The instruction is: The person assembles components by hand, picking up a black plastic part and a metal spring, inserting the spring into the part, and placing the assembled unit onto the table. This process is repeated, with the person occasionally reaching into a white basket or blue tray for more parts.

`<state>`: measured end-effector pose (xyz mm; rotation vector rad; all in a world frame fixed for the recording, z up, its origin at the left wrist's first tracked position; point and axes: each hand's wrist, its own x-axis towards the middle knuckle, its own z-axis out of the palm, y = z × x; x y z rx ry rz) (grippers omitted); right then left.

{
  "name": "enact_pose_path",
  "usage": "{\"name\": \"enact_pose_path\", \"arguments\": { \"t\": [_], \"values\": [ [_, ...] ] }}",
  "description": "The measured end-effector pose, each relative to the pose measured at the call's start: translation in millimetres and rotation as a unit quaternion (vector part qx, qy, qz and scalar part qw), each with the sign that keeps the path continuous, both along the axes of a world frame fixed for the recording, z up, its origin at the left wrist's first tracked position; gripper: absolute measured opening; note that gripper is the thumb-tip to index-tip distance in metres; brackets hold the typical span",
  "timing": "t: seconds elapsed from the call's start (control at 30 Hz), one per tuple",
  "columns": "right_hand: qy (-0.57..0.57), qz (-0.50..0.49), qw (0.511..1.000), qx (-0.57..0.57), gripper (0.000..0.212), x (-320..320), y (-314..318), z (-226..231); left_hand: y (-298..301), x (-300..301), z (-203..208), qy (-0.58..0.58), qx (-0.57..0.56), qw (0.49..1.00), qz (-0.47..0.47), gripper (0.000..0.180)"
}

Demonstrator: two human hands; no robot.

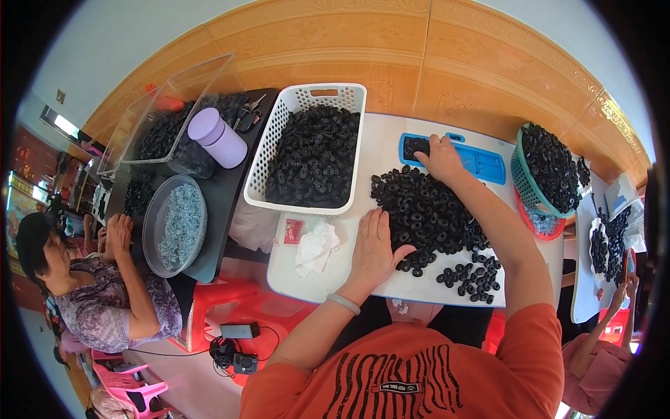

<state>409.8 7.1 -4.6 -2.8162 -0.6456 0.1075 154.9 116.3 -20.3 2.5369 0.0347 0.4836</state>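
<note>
A person in an orange shirt stands at a white table [391,150] with a heap of small black ring-shaped parts [429,213] spread across its middle. The left hand [373,251] lies flat and open on the near left edge of the heap, fingers spread, gripping nothing. The right hand [441,157] reaches over the heap to a blue tray [481,162] at the far side, fingertips pressed onto black parts in its left end; whether it pinches one cannot be told.

Left of the heap stands one white slotted basket [279,133] full of the same black parts. Near it lie a crumpled white tissue [315,246] and one small red packet [293,230]. On the right, one green basket [525,178] holds more black parts.

A dark side table [223,199] to the left carries one lilac cylindrical container [218,137], one clear bin [150,115] and one round grey bowl [176,225] of pale bits. A second person [105,300] sits beside it. A third person's pink sleeve [593,370] shows at lower right.
</note>
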Motion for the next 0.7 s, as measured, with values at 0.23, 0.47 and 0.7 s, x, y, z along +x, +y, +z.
{"name": "enact_pose_path", "arguments": {
  "t": [0.23,0.47,0.7],
  "values": [
    [-0.007,0.017,1.000,0.008,0.049,5,-7,-1,0,0,0,0.001,0.006,1.000,0.003,0.083],
    [-0.003,0.013,1.000,0.012,0.048,6,-7,-5,-1,-1,2,0.012,-0.002,1.000,0.006,0.082],
    [0.027,0.031,0.999,0.034,0.044,16,-14,-4,-1,-1,2,0.003,0.007,1.000,0.007,0.081]
  ]
}}
